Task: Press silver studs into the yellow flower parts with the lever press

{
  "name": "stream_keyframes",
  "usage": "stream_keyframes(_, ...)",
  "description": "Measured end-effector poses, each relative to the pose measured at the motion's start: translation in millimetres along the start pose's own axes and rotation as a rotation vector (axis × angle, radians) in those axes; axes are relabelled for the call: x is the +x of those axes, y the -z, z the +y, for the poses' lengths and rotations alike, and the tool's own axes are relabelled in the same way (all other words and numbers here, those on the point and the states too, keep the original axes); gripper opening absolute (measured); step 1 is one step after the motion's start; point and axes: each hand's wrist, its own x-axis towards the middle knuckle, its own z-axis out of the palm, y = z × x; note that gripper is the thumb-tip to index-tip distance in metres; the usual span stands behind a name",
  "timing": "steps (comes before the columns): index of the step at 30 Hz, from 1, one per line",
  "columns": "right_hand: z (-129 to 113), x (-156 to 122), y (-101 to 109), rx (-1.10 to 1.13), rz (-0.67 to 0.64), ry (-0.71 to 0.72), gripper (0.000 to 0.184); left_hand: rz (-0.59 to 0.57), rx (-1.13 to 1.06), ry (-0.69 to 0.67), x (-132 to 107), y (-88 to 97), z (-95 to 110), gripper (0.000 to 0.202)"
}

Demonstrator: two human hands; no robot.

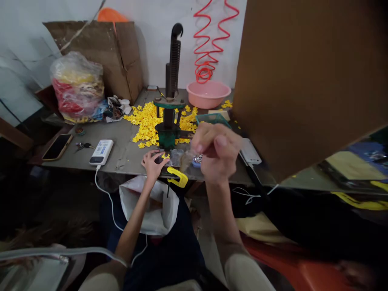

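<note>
At the foot of a green hand press, my left hand pinches a small yellow flower-shaped piece between thumb and fingers. My right hand is raised to the right of the press, closer to the camera, with its fingers curled closed. Whatever it grips, if anything, is hidden. A short dark bar from the press runs toward that hand. Just behind its wrist, a small blue dish holds shiny metal bits. Behind the press lies a heap of yellow flower-shaped pieces.
A yellow clamp grips the table edge above an open white sack. A pink basin stands behind. A large cardboard sheet blocks the right. A power bank, keys and phone lie left.
</note>
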Motion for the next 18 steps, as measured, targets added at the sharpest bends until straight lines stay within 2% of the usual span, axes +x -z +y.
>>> stream_keyframes(1,-1.5,-4.2,-0.5,-0.040,0.022,0.002,0.048,-0.002,-0.001,-0.006,1.8,-0.3,0.4,0.024)
stream_keyframes(3,3.2,6.9,-0.2,-0.071,0.067,-0.014,0.050,0.003,-0.004,-0.013,5.3,0.5,0.3,0.024)
stream_keyframes(6,22.5,53.6,2.3,0.047,0.051,-0.030,0.045,-0.007,-0.049,-0.074,-2.6,9.0,-8.1,0.024)
stream_keyframes(8,36.0,84.8,2.6,0.121,0.031,-0.081,0.048,-0.070,-0.126,-0.167,-25.9,20.2,-23.1,0.025)
stream_keyframes(10,44.4,104.2,1.0,0.159,0.062,-0.133,0.052,-0.174,-0.198,-0.231,-62.9,33.3,-43.9,0.028)
stream_keyframes(12,47.6,110.3,0.7,0.207,0.093,-0.139,0.047,-0.272,-0.193,-0.191,-101.5,45.2,-65.2,0.030)
stream_keyframes(14,51.9,107.9,6.1,0.289,0.069,-0.111,0.041,-0.365,-0.179,-0.127,-124.6,57.1,-82.1,0.037)
stream_keyframes(16,65.1,102.4,17.8,0.342,-0.017,-0.153,0.047,-0.338,-0.219,-0.045,-120.0,72.3,-92.5,0.034)
stream_keyframes(18,89.7,95.5,32.6,0.205,-0.114,-0.288,0.064,-0.208,-0.279,0.018,-86.6,89.7,-97.2,0.026)
